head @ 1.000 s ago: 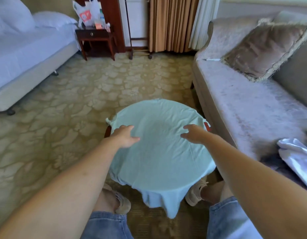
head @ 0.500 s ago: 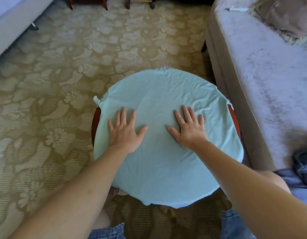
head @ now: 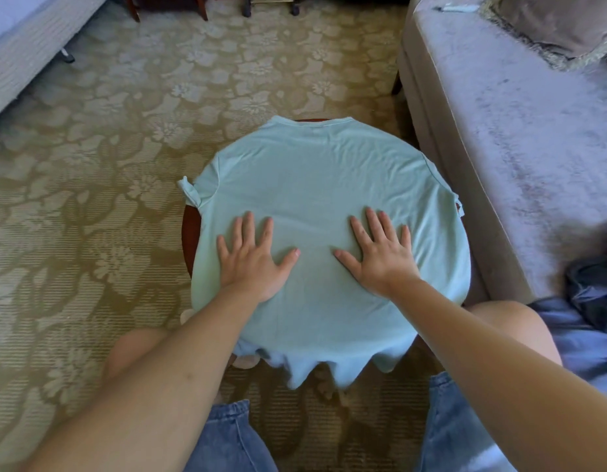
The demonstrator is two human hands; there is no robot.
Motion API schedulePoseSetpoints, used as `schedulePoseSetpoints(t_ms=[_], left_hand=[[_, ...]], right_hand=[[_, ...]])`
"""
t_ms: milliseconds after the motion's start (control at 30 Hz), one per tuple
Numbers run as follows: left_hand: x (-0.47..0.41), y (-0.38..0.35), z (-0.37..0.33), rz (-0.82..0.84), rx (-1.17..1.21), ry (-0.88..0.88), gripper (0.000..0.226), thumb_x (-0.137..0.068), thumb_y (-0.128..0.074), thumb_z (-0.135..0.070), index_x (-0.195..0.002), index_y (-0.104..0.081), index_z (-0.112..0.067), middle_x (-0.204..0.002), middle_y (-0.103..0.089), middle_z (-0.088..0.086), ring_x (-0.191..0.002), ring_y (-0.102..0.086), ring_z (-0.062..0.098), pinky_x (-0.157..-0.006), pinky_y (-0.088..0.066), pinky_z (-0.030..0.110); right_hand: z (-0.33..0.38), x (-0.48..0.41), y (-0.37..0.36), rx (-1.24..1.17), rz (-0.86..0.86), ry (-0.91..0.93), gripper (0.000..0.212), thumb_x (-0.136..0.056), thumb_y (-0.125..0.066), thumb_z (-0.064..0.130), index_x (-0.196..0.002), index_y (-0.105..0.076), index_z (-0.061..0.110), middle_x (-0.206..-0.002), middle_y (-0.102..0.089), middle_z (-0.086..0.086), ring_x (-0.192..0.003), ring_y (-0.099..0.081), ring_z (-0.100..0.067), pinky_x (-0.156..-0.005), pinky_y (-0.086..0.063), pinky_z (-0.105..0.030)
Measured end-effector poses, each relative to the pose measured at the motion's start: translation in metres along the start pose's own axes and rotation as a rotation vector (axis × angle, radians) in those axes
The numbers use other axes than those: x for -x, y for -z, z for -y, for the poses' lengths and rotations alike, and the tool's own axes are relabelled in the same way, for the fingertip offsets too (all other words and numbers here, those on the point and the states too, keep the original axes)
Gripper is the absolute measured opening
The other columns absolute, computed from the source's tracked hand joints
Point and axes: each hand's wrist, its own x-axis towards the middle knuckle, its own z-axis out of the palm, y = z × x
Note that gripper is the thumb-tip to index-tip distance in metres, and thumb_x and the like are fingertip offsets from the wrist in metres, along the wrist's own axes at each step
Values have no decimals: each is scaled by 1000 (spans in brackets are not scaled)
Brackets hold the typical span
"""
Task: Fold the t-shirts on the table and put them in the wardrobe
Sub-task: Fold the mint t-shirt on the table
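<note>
We note shirt (head: 322,178) draped over tabletop (head: 189,233), collar far, hem hanging off near edge. Left hand (head: 251,264) and right hand (head: 380,260) flat on it, fingers (head: 373,229) splayed, gripping nothing. Long axis runs away from us; both hands equally near its sides

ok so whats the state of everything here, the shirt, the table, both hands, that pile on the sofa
t-shirt: unfolded, spread flat over the table, hem hanging off the near edge
table: covered by the t-shirt, only its dark rim showing at the left
left hand: open, palm flat on the t-shirt
right hand: open, palm flat on the t-shirt
clothes on the sofa: crumpled, unfolded
</note>
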Motion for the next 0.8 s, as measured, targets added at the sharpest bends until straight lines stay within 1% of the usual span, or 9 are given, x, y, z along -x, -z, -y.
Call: schedulePoseSetpoints(t_ms=[367,533,667,800], left_hand=[[41,-7,-8,12,0,-16,85,-88,-13,-76,-155,6,-27,-162,18,8,-148,19,25,-119,5,54],[53,-6,-8,31,-30,-39,89,-87,-14,-78,-156,2,-24,-162,13,12,-149,14,28,-120,2,52],[54,-2,-8,35,-36,-27,87,-87,-16,-78,-155,-6,-25,-163,4,11,-149,4,31,-120,-5,50],[45,16,-11,12,-3,3,77,-91,-17,-72,-152,-20,-25,-153,-23,10,-138,-22,31,-110,-23,45]], right_hand=[[-3,41,-5,4,21,3,86,-83,-4,78,-155,5,32,-163,15,1,-149,16,-20,-120,7,-51],[-4,54,-6,6,41,11,87,-82,-2,79,-155,8,32,-162,17,1,-149,18,-20,-119,8,-52],[-5,57,-7,-6,31,7,87,-82,-2,79,-155,6,33,-162,17,1,-149,18,-20,-119,9,-51],[-5,57,-8,-8,37,-14,86,-83,-4,79,-155,8,33,-162,19,2,-148,19,-21,-119,7,-52]])
